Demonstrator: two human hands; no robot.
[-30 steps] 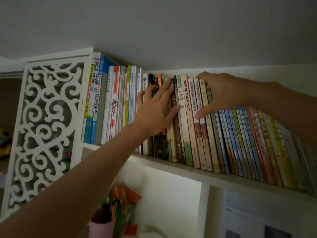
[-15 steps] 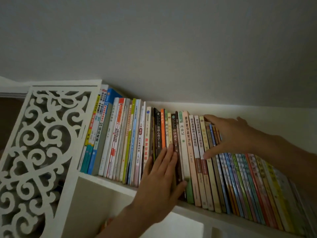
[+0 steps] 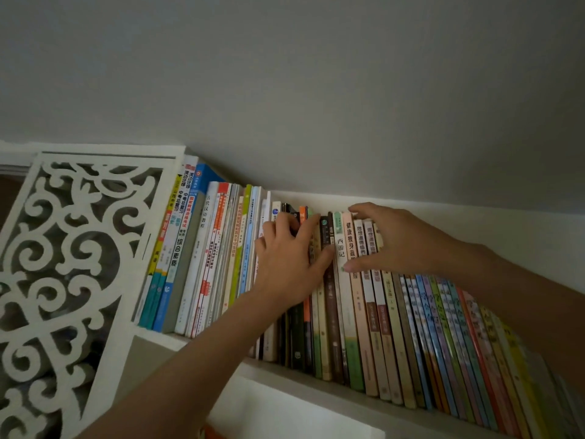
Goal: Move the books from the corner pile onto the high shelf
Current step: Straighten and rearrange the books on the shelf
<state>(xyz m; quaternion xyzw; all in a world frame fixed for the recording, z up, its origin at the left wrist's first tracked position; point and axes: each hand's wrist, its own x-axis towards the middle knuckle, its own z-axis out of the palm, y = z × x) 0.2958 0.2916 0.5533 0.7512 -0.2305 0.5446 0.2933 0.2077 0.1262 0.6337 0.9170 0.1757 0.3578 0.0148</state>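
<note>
A long row of upright books [image 3: 443, 331] fills the high white shelf [image 3: 319, 386] just under the ceiling. My left hand [image 3: 285, 264] lies flat against the spines of the dark and orange books [image 3: 299, 337] in the middle, fingertips near their tops and thumb on a brown spine. My right hand [image 3: 402, 242] hooks over the tops of the beige books [image 3: 357, 312] just to the right, fingers behind them and thumb pressing on a spine in front. The corner pile is out of view.
A white carved fretwork panel [image 3: 63, 264] closes the shelf's left end, with taller blue and white textbooks [image 3: 190, 248] leaning beside it. The thin colourful books at the right lean leftward. A white compartment [image 3: 285, 413] opens below the shelf. The ceiling is close above.
My left hand has slid up from the bottom of the spines to their upper part. My right hand has shifted slightly left onto the beige books.
</note>
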